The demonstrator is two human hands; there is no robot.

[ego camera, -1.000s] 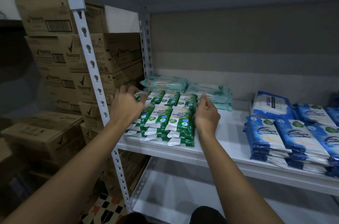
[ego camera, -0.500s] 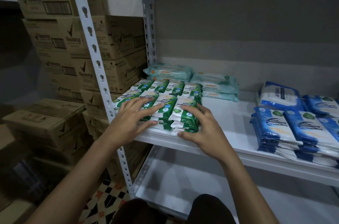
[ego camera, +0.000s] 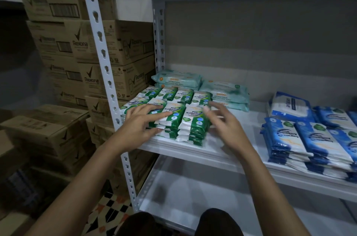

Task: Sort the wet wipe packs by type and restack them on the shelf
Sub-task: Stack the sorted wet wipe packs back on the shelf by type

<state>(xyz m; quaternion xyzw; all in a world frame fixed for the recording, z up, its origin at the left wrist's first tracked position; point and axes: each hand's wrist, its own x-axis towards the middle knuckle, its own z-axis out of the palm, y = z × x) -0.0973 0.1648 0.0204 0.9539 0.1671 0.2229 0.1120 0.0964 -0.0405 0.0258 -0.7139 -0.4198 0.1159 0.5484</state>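
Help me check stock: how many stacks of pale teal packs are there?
2: one stack in the back left corner, the other stack right beside it, both behind the green packs. Lower packs may be hidden.

The green-and-white wipe packs (ego camera: 174, 115) lying under and just beyond the left hand's fingers (ego camera: 154, 108) are showing "Pine Antibacterial Wipes", with "10" printed on the front edges just left of the right hand's fingers (ego camera: 214, 109). Beyond both sets of fingertips, the pale teal packs (ego camera: 176, 80) are reading "guardian ANTIBACTERIAL FRAGRANCE FREE WIPES". Far left of the fingers, the cardboard cartons (ego camera: 116, 42) are carrying "Rexona" with a tick mark, while the blue packs (ego camera: 286, 139) to the right of the fingers are showing "Fragrance ... Antibacterial", partly blurred.
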